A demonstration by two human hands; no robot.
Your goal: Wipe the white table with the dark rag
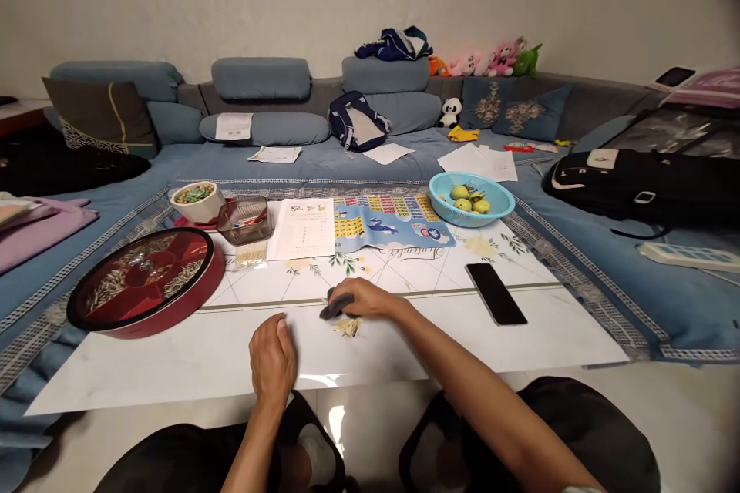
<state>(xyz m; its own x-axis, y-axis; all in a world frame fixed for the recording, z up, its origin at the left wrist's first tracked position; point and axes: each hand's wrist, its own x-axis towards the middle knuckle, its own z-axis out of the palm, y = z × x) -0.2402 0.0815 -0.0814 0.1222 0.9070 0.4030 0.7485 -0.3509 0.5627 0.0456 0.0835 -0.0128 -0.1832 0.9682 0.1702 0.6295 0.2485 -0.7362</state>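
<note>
My right hand (364,298) is closed around a dark grey cloth (337,306), which rests on the white tabletop (190,360) near its middle. Just below the cloth lies a small pile of pale husks (347,326), which look like seed shells. To the left, my left hand (271,358) rests at the table's front edge, curled into a loose fist with the thumb beside the fingers. Nothing shows in it, and its fingertips are mostly hidden. A round red snack box (211,269) with a clear, black-rimmed lid stands further left, with striped seeds in its compartments.
A black phone (496,294) lies at the right. Along the back stand a blue basket (502,212) of green fruit, a colourful chart (393,223), a printed sheet (304,227), a brown box (231,235), toothpicks (250,254) and a potted succulent (196,200). A blue sofa (312,177) surrounds the table.
</note>
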